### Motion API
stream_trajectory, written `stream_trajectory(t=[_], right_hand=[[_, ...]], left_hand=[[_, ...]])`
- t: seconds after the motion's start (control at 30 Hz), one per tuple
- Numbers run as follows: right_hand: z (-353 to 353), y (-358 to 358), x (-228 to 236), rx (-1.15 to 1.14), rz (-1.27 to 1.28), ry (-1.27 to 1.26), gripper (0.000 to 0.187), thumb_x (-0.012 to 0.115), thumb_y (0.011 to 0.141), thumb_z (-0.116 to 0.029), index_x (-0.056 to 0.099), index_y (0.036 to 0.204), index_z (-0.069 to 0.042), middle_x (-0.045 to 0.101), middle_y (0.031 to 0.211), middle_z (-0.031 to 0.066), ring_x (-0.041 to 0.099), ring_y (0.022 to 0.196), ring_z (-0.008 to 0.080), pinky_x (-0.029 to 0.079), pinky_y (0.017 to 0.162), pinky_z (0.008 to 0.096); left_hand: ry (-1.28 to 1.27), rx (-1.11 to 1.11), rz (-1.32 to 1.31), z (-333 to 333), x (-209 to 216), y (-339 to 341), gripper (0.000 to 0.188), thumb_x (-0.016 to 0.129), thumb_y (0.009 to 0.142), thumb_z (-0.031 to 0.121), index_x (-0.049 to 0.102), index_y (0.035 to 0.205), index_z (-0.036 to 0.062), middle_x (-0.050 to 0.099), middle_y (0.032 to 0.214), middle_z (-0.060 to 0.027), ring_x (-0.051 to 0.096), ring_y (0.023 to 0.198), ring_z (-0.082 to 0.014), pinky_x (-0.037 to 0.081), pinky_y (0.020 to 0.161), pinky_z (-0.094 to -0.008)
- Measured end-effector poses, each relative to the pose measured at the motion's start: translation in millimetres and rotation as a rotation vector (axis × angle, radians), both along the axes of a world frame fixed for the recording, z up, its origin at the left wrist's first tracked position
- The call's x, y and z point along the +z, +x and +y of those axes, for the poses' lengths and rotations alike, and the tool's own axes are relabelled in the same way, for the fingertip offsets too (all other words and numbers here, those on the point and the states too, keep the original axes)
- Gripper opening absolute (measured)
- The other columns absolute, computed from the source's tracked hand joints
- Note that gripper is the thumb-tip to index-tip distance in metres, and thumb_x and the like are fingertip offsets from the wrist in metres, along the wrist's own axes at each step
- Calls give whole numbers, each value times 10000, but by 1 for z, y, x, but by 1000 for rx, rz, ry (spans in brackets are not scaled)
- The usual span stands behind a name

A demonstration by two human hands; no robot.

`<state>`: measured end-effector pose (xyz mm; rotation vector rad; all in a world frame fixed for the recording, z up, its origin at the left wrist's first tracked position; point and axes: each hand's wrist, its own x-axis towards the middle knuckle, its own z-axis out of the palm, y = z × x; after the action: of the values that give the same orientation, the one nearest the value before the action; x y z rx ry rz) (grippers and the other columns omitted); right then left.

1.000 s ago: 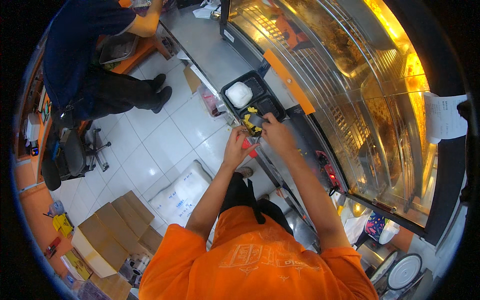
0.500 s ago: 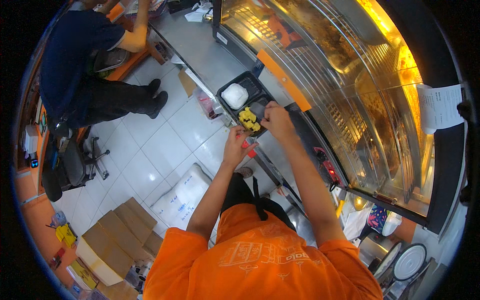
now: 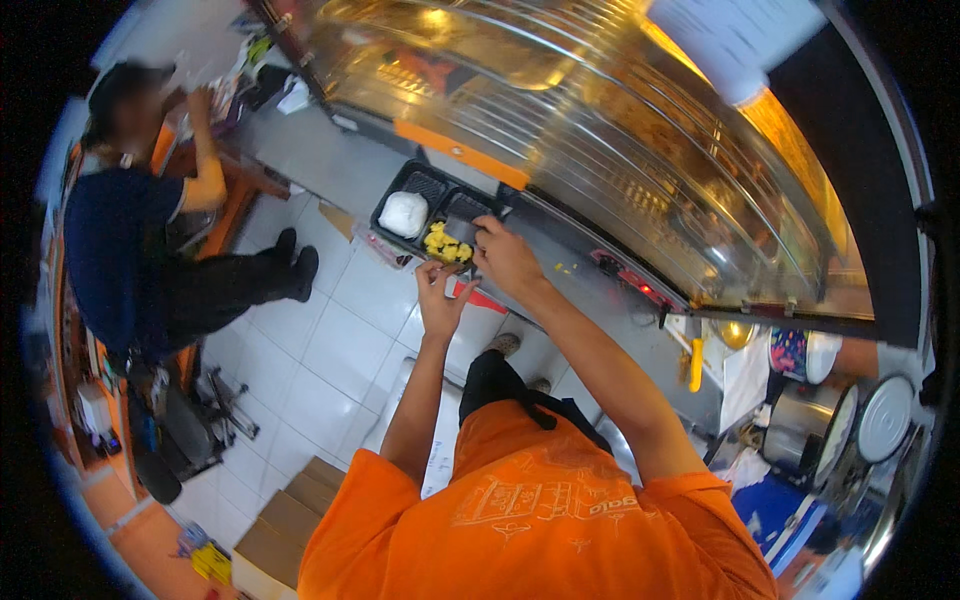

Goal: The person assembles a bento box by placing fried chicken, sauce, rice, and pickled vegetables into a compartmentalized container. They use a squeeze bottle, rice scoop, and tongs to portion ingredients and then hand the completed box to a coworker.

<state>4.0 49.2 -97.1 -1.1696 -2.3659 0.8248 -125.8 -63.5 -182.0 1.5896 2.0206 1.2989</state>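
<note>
On the steel counter lies a black compartment tray point(image 3: 425, 178). A white dome of rice point(image 3: 404, 214) fills its left compartment, with yellow chopped pieces point(image 3: 447, 243) beside it. My right hand point(image 3: 508, 258) is closed at the tray's right side, on a flat grey blade-like tool point(image 3: 463, 208) whose face reaches over the yellow pieces. The tool's handle is hidden in my fist. At the tray's near edge is my left hand point(image 3: 440, 300), its thumb apart from the curved fingers. The fingertips meet the rim, and no object shows between them and the thumb.
A lit glass display cabinet point(image 3: 600, 130) borders the counter's far side. Small yellow scraps point(image 3: 566, 268) lie on the counter, right of my hand. A yellow-handled knife point(image 3: 696, 365) and a large pot point(image 3: 808, 430) are farther right. Another person point(image 3: 130, 220) stands at the left.
The view has turned, so tray and cabinet sit farther left in it. Both hands stay at the tray, and the blade-like tool remains over the yellow pieces. The other person's head now shows.
</note>
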Motion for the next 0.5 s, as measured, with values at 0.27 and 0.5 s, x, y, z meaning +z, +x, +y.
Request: stream_trajectory(t=[0.27,0.5], right_hand=[[-120,216,17,-255,342,-747,137,701,873,-160,627,795,-75,655,791,18,592,752,110,479,665,288],[-433,412,20,-1938,1099,-329,209,672,892,-263,664,1000,-84,668,864,23,641,784,116,423,546,231]], left_hand=[[-31,103,143,-8,-12,17,469,796,841,214,575,1177,-25,551,1204,-236,546,1107,-382,492,864,-410],[82,-610,196,1,9,90,114,666,902,61,577,934,-2,571,840,-141,596,734,-287,485,624,-364]])
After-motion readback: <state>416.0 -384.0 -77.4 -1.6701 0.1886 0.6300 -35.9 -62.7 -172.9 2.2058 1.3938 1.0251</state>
